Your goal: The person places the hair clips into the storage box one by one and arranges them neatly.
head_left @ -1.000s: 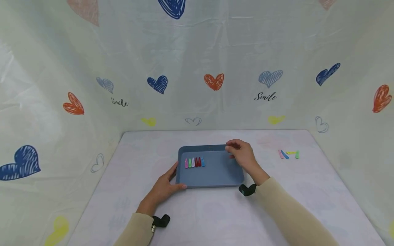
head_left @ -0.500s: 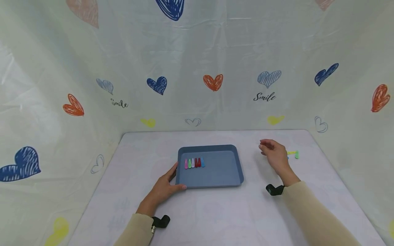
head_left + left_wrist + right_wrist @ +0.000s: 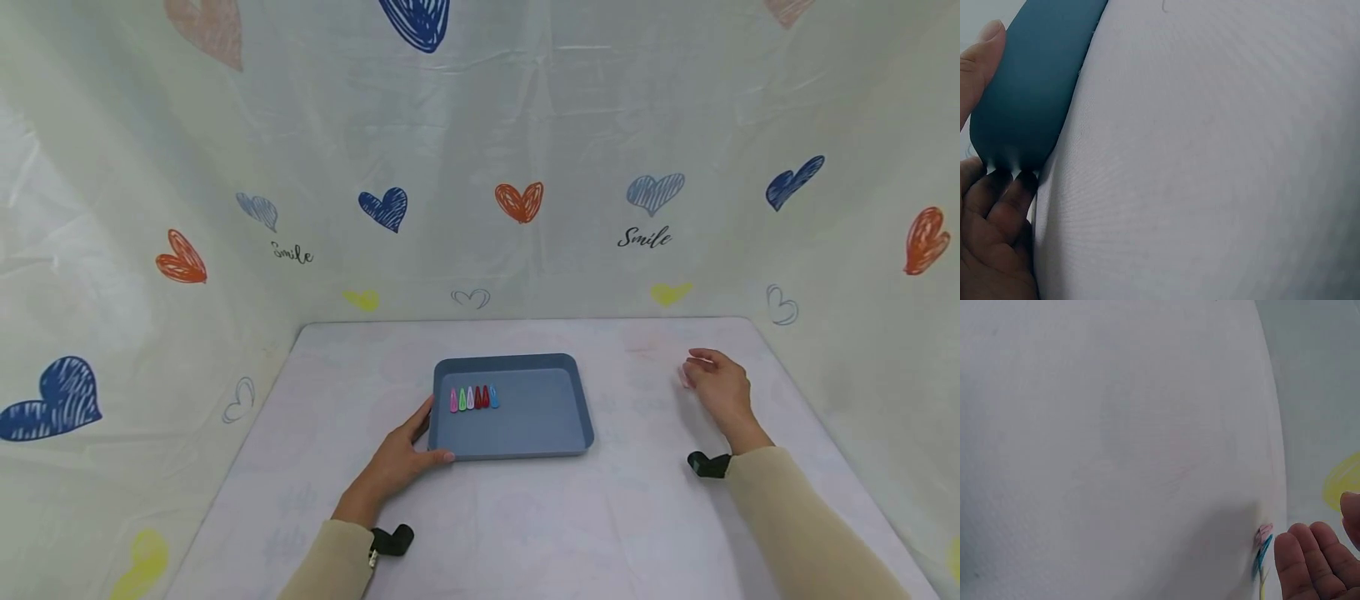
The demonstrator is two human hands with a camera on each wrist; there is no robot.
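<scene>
We see the left hand (image 3: 397,462) at the near left corner of a blue-grey tray (image 3: 517,425), its grip closed round the edge: the thumb lies along the near side and the fingers press against the left side. The tray rests on the pale counter (image 3: 525,533). Inside it, left of the middle, we count six hair clips standing side by side in a neat row: pink (image 3: 453,402), green (image 3: 462,401), a pale one (image 3: 470,399), two red ones (image 3: 482,397) and blue (image 3: 494,397).

Well to the right of the tray, we find the right hand (image 3: 722,390) over the counter, its grip loose, with the thumb parted from the lightly bent fingers; we see nothing held in it. Just beside its fingertips in the right wrist view lie a loose pink clip (image 3: 1264,532), a loose blue clip (image 3: 1264,553) and a bit of something yellow (image 3: 1262,589). We cannot tell whether the fingers touch any of them.

Behind the counter we see a whitish sheet (image 3: 450,125) printed with hearts.
</scene>
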